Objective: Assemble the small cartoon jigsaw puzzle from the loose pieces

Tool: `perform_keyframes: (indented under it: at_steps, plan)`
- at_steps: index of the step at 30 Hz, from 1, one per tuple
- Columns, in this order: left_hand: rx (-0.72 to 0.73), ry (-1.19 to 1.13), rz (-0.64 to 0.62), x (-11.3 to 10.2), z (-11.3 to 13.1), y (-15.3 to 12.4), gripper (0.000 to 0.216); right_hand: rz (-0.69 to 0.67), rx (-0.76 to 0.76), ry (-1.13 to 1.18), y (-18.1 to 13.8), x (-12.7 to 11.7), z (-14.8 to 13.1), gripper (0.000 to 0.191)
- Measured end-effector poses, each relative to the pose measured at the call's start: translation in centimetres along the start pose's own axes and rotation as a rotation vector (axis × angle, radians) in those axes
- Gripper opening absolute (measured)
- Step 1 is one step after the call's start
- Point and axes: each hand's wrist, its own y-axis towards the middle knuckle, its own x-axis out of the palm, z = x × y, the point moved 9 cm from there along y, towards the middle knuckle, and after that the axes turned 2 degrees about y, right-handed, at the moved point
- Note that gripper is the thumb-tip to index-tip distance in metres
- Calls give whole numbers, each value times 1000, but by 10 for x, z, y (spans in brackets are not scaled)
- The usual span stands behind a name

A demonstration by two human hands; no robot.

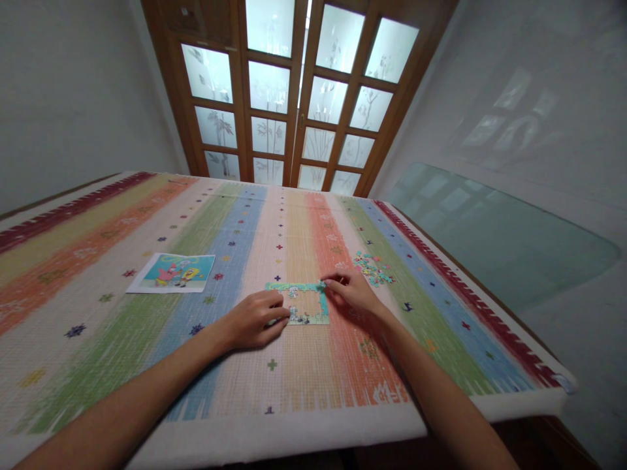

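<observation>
A partly joined jigsaw puzzle (323, 305) lies flat before me, its border pieces forming a frame around bare tablecloth. My left hand (260, 318) rests on the puzzle's left side, fingers curled over its edge; whether it pinches a piece is hidden. At the upper right corner, my right hand (351, 289) pinches a small puzzle piece (321, 284) between thumb and forefinger. Just beyond that hand is a pile of loose puzzle pieces (373, 268). To the left lies a printed reference picture (177, 272) with a pink starfish and a yellow square cartoon figure.
A striped, colourful tablecloth (235, 235) covers the table, whose near edge runs below my forearms. A glass panel (494, 222) stands along the right side by the wall. Wooden doors with frosted panes (269, 85) rise behind the far edge.
</observation>
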Motion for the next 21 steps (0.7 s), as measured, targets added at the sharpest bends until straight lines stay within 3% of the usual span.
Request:
perform_keyframes:
  at_steps: [11,21]
  plan:
    - [-6,-1,2,-1,1,1,28,-41,-158,-127,-21,52,-44,13]
    - [-4,-22,3,0,0,0,27,-37,-197,-262,-20,51,-44,16]
